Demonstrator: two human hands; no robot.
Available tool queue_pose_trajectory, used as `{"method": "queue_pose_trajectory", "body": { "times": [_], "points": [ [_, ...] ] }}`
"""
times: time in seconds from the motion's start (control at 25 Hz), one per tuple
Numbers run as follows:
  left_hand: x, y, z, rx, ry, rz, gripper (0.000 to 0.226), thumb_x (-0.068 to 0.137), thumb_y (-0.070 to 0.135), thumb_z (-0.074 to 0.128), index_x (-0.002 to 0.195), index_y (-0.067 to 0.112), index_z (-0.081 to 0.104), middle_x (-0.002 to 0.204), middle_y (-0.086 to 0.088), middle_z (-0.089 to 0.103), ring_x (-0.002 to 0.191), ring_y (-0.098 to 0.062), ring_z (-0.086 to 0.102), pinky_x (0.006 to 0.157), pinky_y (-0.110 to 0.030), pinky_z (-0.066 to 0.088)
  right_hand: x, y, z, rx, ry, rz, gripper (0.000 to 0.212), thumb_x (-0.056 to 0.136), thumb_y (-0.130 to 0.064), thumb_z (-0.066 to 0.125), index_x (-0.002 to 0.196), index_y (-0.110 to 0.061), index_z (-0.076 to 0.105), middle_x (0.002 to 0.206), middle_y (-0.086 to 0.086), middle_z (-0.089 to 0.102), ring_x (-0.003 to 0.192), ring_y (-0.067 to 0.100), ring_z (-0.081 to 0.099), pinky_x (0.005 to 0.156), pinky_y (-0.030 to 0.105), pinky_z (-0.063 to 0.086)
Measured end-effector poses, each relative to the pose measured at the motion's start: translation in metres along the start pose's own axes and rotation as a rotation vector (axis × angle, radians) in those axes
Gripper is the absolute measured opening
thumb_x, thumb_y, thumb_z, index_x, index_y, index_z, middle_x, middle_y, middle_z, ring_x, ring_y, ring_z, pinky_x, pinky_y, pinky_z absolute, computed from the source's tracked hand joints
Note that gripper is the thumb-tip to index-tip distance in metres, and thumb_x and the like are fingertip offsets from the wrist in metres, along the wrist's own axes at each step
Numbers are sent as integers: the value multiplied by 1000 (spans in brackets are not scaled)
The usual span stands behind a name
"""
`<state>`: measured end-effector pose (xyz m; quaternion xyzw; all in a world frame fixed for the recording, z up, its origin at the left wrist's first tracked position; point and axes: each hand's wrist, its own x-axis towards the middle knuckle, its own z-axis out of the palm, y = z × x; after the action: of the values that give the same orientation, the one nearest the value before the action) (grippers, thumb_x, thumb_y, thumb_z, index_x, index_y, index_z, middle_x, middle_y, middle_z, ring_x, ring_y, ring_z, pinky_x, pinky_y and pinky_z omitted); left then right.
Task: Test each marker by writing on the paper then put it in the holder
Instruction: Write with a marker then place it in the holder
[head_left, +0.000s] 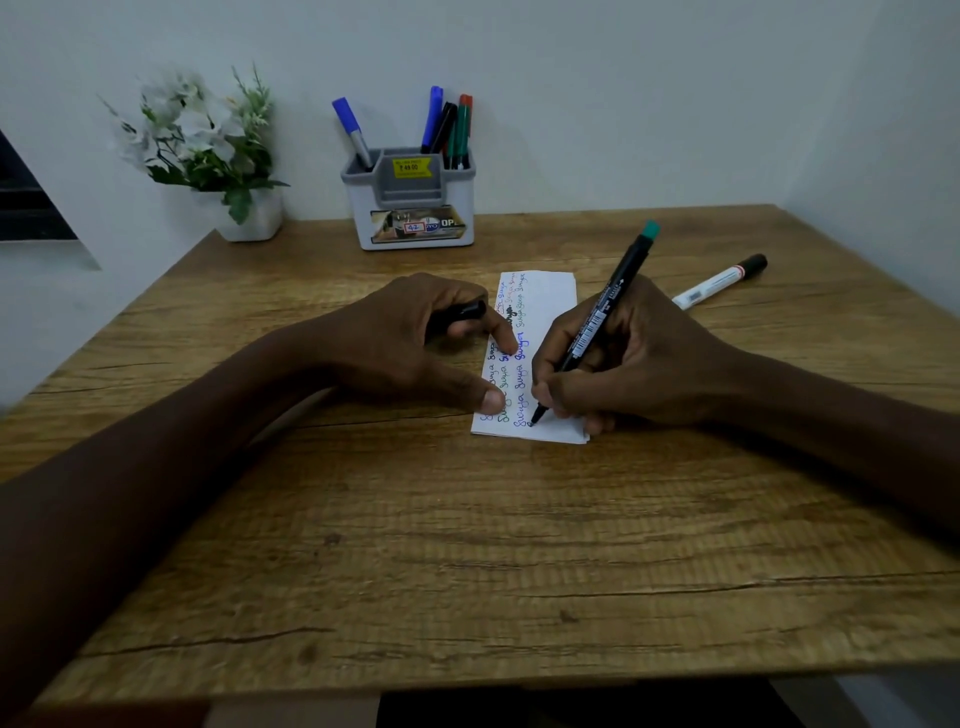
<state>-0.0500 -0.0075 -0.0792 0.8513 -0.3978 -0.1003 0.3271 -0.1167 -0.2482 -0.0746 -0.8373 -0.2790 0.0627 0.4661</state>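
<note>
**Marker tip on paper, mid-counter**

Open wood on the counter (467, 545) from front edge up to the hands. Mid-counter: right hand (639, 364) grips green-ended marker (597, 322), tip on near end of paper (545, 296). The left hand (410, 343) curls round black cap (462, 312), thumb and forefinger on paper's left edge. The white marker (719, 282) lies just beyond, right. At far wall: holder (410, 218) with several markers, flower pot (254, 218) left.

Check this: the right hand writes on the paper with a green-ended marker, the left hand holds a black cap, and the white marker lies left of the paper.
Wrong side. The head view shows the white marker lying on the table right of the paper. The rest stands: the right hand writes with the green-ended marker and the left hand holds the black cap.
</note>
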Motion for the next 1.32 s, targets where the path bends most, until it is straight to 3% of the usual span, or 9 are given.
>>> {"method": "queue_pose_trajectory", "body": {
  "times": [0.2,0.32,0.44,0.88,1.32],
  "points": [
    [1,1,-1,8,-6,-18,69,69,42,88,106,-10,62,76,38,60,73,12,56,63,-9,39,2,1,-2,-17,-2,3,12,86,6,73,79,-4,73,60,1,72,44,12,65,46,21,52],
    [0,3,-1,13,10,-11,75,67,52,90,106,-6,64,72,30,58,69,6,53,62,-8,39,2,1,-1,-11,-9,-8,8,87,6,72,81,2,73,58,-1,72,43,10,64,45,20,52],
    [1,2,-1,9,-5,-19,69,69,42,85,108,-11,62,75,37,61,70,10,54,61,-8,38,2,2,-2,-8,13,1,8,87,5,73,81,0,73,59,3,72,43,12,65,45,21,51],
    [1,0,0,14,-11,-22,66,69,37,85,106,-12,61,76,41,61,70,13,55,62,-8,39,4,2,-1,-28,40,51,5,88,-2,74,82,-3,74,61,8,73,43,15,64,43,21,50],
    [1,-3,0,9,21,12,67,67,45,85,106,-5,65,70,26,54,66,5,50,61,-8,39,4,1,-1,-17,66,90,5,89,1,73,83,1,72,59,6,71,37,11,59,39,18,46]
  ]
}}
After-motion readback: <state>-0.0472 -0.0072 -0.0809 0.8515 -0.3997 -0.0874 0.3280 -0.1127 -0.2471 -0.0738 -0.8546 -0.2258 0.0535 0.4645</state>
